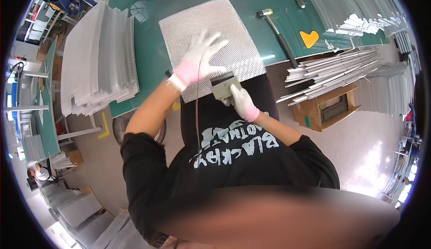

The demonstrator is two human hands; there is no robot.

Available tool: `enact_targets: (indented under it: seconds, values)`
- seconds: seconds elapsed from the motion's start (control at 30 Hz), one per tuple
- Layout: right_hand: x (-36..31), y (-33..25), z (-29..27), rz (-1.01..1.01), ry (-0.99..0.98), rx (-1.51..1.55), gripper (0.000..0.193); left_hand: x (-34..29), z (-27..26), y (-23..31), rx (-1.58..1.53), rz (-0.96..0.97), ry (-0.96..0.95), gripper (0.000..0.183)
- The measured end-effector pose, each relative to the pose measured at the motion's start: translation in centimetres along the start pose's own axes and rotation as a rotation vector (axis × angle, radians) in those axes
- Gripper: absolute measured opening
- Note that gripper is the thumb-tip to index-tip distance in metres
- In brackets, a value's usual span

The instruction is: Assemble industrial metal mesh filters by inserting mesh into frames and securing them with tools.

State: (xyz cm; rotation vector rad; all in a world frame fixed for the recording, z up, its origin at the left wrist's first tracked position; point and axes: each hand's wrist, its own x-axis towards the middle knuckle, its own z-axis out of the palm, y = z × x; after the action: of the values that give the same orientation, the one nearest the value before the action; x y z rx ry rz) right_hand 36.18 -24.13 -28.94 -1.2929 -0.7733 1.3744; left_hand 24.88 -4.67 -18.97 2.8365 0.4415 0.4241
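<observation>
At 12 o'clock, the mesh sheet [224,20] lies by the near edge of the desk [148,38], likely for reach. The left hand [200,60] spreads over it, grip apart, perhaps steadying it; the right hand [242,103] has its grip clamped on a grey block [224,89].

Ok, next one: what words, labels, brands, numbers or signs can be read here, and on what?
Black shirt: large white lettering across the front; I don't copy out its wording.
Grey flat tool in the right hand: any marking is too small to read.
Cardboard box: a green patch, no readable text.
Mesh sheet: no lettering visible.
</observation>
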Motion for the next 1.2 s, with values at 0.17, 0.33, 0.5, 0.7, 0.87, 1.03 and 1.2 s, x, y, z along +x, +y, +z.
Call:
enact_targets:
  seconds: [0.17, 0.33, 0.5, 0.7, 0.87, 1.03, 1.2]
  values:
    - [-1.7, 0.8, -1.3, -0.152, 0.587, 0.215, 0.038, 1.5, 4.8, 3.5, 0.203, 0.024, -0.223, 0.077]
    - [-1.9, 2.1, -3.9, -0.241, 0.528, 0.069, 0.033, -0.1, 6.1, 7.9, 0.152, -0.061, -0.150, 0.064]
    - [-2.6, -0.2, -3.1, -0.109, 0.539, 0.218, 0.024, -0.6, 6.7, 8.3, 0.142, -0.100, -0.137, 0.060]
    - [-2.2, 2.9, -4.8, -0.119, 0.529, 0.319, 0.028, -0.4, 5.9, 8.7, 0.119, -0.104, -0.167, 0.058]
    - [1.0, 1.4, -3.5, -0.069, 0.515, 0.500, 0.034, -0.1, 6.4, 7.8, 0.155, -0.124, -0.126, 0.058]
    - [0.3, -2.3, -4.2, 0.424, -0.461, -0.210, 0.056, 0.3, 4.4, 2.3, 0.100, 0.029, -0.166, 0.055]
    - [-3.0, -11.1, -6.8, -0.116, -0.643, -0.579, 0.051, -4.6, 3.4, -1.4, -0.541, -0.371, 0.544, 0.052]
